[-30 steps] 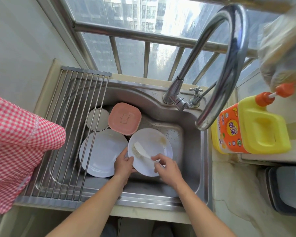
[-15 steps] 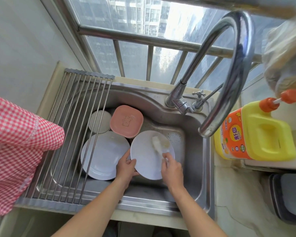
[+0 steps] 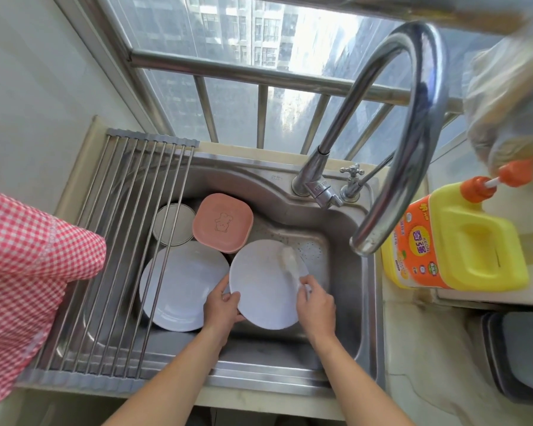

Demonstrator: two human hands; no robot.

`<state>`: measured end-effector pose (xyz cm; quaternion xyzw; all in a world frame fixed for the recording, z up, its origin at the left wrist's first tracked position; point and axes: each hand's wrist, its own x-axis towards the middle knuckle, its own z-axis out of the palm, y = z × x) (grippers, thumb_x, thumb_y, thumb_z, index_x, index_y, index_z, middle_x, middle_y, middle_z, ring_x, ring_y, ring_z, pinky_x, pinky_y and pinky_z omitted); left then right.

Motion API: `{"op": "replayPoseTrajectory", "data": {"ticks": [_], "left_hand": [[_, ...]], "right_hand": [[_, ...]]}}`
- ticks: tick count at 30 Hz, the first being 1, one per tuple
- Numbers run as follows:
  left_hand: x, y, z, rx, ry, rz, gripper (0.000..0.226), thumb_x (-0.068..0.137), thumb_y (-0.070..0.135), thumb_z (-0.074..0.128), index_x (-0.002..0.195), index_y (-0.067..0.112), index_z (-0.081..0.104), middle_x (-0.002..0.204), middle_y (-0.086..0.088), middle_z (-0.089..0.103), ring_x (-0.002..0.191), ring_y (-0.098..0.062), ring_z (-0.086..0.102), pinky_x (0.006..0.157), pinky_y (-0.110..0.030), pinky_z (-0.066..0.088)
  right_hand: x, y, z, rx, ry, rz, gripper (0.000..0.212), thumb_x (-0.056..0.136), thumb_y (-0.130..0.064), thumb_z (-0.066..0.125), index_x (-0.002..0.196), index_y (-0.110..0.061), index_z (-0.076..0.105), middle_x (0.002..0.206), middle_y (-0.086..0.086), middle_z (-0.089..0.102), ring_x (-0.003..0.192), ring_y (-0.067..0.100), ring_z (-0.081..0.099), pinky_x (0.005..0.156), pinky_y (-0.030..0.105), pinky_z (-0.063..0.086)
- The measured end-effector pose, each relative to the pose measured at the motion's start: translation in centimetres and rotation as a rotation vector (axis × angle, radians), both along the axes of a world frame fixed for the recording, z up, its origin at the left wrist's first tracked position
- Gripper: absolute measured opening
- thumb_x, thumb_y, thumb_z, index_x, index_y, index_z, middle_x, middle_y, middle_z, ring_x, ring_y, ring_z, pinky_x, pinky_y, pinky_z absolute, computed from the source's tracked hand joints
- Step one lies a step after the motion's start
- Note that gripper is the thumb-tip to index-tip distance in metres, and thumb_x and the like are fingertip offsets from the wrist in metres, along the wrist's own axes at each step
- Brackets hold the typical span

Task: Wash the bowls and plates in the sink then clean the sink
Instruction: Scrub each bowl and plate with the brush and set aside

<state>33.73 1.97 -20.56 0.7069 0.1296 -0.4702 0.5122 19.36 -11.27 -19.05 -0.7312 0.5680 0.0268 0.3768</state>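
From the head camera, the sink [image 3: 345,229] holds a white plate [image 3: 265,290] tilted near its centre. The left hand [image 3: 220,309] has its fingers clamped on the plate's rim at eight o'clock. The right hand [image 3: 316,305] is closed around a white brush [image 3: 290,261], whose blurred head lies on the plate's face toward one o'clock. A second plate [image 3: 182,287] lies flat at nine o'clock of the held one, partly under the drying rack [image 3: 130,247]. A pink dish [image 3: 222,222] and a small bowl [image 3: 173,224] sit at eleven o'clock. The tap [image 3: 413,118] arches overhead; a yellow bottle [image 3: 456,238] stands at three o'clock.
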Motion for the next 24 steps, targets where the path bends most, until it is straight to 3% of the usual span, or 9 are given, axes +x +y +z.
{"op": "replayPoseTrajectory", "data": {"ticks": [3,6,9,12,15,18,24], "left_hand": [[-0.1,-0.1,-0.1,-0.017,0.001,-0.013,0.059,0.096,0.000,0.049,0.143,0.036,0.052,0.114,-0.007,0.072,0.097,-0.030,0.072,0.077,-0.048,0.062],[0.0,0.0,-0.2,-0.006,-0.006,-0.002,0.058,0.096,0.001,0.049,0.144,0.033,0.050,0.108,-0.009,0.073,0.095,-0.030,0.073,0.075,-0.048,0.062],[-0.2,-0.2,0.4,-0.015,0.012,-0.001,0.054,0.097,0.000,0.048,0.140,0.033,0.052,0.111,-0.006,0.071,0.095,-0.030,0.072,0.073,-0.047,0.063],[-0.2,-0.4,0.8,-0.028,0.016,-0.023,0.058,0.096,-0.002,0.047,0.139,0.038,0.052,0.114,-0.003,0.070,0.097,-0.030,0.072,0.072,-0.045,0.063],[-0.2,-0.4,1.0,-0.020,0.014,-0.027,0.059,0.095,-0.003,0.046,0.133,0.042,0.054,0.112,-0.003,0.070,0.098,-0.030,0.071,0.070,-0.043,0.063],[-0.1,-0.3,0.9,-0.017,0.022,-0.010,0.057,0.094,-0.004,0.046,0.130,0.039,0.058,0.111,-0.006,0.071,0.096,-0.031,0.072,0.069,-0.044,0.063],[0.0,-0.2,1.1,-0.037,0.048,0.007,0.049,0.101,0.002,0.046,0.139,0.033,0.055,0.122,-0.004,0.068,0.101,-0.030,0.071,0.071,-0.041,0.063]], "right_hand": [[0.7,0.9,0.5,-0.158,0.212,0.111,0.024,0.103,-0.021,0.042,0.123,-0.026,0.053,0.089,0.011,0.068,0.084,0.036,0.067,0.068,0.041,0.053],[0.9,1.9,1.5,-0.142,0.364,0.167,0.043,0.100,-0.012,0.039,0.140,-0.028,0.042,0.097,0.010,0.069,0.092,0.033,0.069,0.071,0.039,0.052],[0.8,2.2,2.5,-0.103,0.450,0.140,0.049,0.099,-0.007,0.040,0.143,-0.028,0.036,0.104,0.009,0.068,0.098,0.031,0.068,0.074,0.038,0.052],[1.5,2.0,2.5,-0.061,0.373,0.043,0.040,0.101,-0.011,0.039,0.136,-0.029,0.043,0.106,0.011,0.068,0.097,0.033,0.067,0.070,0.036,0.045],[2.6,1.3,1.6,0.014,0.141,-0.032,0.020,0.102,-0.018,0.041,0.116,-0.024,0.053,0.099,0.011,0.067,0.094,0.036,0.063,0.070,0.036,0.047],[3.5,1.2,1.3,0.139,-0.032,0.090,0.013,0.100,-0.024,0.046,0.107,-0.029,0.056,0.086,0.004,0.066,0.087,0.029,0.063,0.074,0.038,0.052],[1.4,0.4,2.0,0.326,-0.088,0.269,0.009,0.093,-0.031,0.057,0.098,-0.035,0.064,0.054,-0.007,0.049,0.056,0.011,0.046,0.059,0.029,0.040]]}}
